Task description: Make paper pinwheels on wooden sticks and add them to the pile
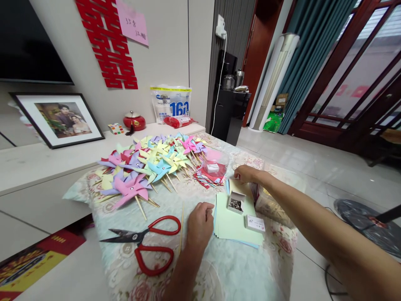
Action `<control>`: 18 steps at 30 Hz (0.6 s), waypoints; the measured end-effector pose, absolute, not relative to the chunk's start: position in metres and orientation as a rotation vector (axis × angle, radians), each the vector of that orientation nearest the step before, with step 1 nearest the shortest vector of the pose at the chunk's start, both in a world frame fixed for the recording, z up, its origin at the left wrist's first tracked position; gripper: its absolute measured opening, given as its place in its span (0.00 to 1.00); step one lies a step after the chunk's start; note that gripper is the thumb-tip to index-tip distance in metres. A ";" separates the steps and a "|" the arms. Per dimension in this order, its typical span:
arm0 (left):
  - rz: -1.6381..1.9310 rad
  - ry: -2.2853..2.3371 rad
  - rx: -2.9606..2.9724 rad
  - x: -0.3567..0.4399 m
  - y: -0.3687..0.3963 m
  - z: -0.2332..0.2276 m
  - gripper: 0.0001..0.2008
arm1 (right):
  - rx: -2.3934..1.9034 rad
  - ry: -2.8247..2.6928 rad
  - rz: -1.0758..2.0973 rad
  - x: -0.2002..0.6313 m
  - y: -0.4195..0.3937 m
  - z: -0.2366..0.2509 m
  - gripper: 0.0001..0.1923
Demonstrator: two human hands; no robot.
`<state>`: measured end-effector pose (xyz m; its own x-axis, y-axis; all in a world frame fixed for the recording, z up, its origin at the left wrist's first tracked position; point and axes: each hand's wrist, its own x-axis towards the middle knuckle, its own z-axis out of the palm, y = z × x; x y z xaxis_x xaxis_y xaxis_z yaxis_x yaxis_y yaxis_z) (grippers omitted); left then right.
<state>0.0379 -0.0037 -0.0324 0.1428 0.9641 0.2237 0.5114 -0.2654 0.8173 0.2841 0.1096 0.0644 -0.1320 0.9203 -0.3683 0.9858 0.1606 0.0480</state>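
The left hand (199, 223), nearest the camera, is resting knuckles-up on the floral tablecloth (238, 267), its fingers curling loosely against the left edge of a stack of pale green paper sheets (233, 223); whether it is pinching a sheet cannot be told. A thin wooden stick (181, 228) is lying just beside this hand, with red-handled scissors (147, 242) lying open further left. The right hand (247, 173) is reaching across to the far end of the stack, fingers pressed down on the top of the paper there, the grip itself being hidden. Between the two hands, an open small box of metal pins (235, 203) and a closed white box (255, 223) are sitting on the sheets. A clear plastic container (214, 165) is standing over red paper scraps just beyond. Finished paper pinwheels (147, 165) are crowding the far left of the table, leaving bare cloth only along the near edge, below the stack.
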 end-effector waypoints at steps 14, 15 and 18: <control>0.617 2.197 2.163 0.023 -0.015 -0.005 0.14 | 1.849 2.763 -0.087 0.223 0.044 0.113 0.12; 0.572 2.275 2.150 0.019 -0.015 -0.003 0.13 | 1.809 2.843 -0.136 0.212 0.029 0.113 0.11; 0.504 2.376 2.097 0.009 -0.013 -0.002 0.13 | 1.660 2.994 -0.395 0.182 -0.015 0.106 0.10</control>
